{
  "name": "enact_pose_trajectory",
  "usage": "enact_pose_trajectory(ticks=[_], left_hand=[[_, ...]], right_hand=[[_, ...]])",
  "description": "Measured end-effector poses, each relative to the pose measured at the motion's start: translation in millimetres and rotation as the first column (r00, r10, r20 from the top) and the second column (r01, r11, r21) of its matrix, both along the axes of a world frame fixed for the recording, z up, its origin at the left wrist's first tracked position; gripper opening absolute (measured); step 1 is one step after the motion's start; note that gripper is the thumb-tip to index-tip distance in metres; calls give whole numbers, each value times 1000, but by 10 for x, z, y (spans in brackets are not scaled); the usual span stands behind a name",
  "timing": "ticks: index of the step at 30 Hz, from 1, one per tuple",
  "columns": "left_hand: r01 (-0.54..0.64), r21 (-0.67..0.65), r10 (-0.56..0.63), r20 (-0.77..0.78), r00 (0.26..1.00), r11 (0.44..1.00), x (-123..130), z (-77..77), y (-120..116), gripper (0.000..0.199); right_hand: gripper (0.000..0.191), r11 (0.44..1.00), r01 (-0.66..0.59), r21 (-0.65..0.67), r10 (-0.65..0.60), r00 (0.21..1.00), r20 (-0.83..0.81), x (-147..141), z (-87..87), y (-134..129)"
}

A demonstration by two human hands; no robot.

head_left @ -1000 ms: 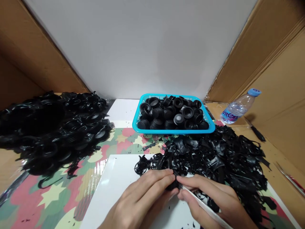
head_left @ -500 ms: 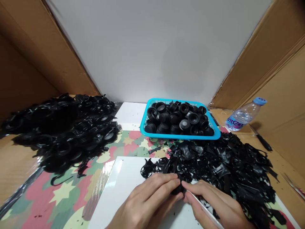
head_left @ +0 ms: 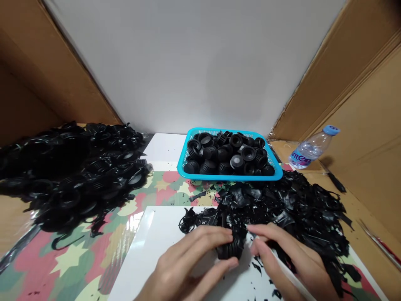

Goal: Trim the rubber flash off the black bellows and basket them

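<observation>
Thumb and fingers of my left hand [head_left: 184,259] close around a ribbed black rubber part [head_left: 232,248], pressing it on the white board [head_left: 149,246]. To its right, my right hand [head_left: 294,257] grips a slender white tool [head_left: 291,276] like a pen; its tip is blurred, so I cannot tell what kind it is. The right fingertips are a little apart from the part. Black rubber scraps [head_left: 241,196] lie just beyond both hands, and small bits are scattered on the board between them.
A blue basket [head_left: 232,177] of ribbed black parts stands behind the board. Black rubber pieces with ragged edges form a heap [head_left: 103,175] at left. On the right are a water bottle [head_left: 310,150], a black-handled tool [head_left: 336,182] and cardboard walls [head_left: 366,104].
My right hand has drawn away to the right from the rubber part with the white tool. My left thumb and fingers have spread wider around the part, uncovering its ribs. The view has shifted slightly right.
</observation>
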State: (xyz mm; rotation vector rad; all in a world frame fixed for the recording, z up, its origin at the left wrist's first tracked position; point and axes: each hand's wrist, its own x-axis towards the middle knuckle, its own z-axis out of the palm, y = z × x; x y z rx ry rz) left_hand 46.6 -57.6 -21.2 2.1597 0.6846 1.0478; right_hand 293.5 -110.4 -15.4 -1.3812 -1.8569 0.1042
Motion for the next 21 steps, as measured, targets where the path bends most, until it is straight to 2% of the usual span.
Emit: enact_pose_trajectory(ticks=[2,4,7,11,14,19,21], left_hand=[[2,-59,-3,-24,1000,998,-43,-8,35,31],[9,-40,-10,-9,1000,999,-52,-9,47,32],[15,10,-15,-3,1000,1000,-26,-3,28,32],[-23,50,24,-30,999,998,-7,-14,-1,31],[-44,86,48,-50,998,995,-13,-58,-9,32],[-72,130,78,-44,996,989,20,-110,-11,38],[-93,138,99,-34,995,986,38,-91,-8,35]], right_hand=[[28,997,-51,-50,52,998,28,16,-49,-93],[40,993,-56,-106,60,998,31,4,-100,-165],[51,983,-74,-170,67,997,-48,-61,-122,-191],[45,993,-70,-94,54,985,-164,-164,-112,-110],[41,994,-104,-24,98,977,-190,-195,-136,-40],[26,990,-132,50,133,991,-27,-205,-91,18],[29,987,-150,57,146,987,71,-210,-33,31]])
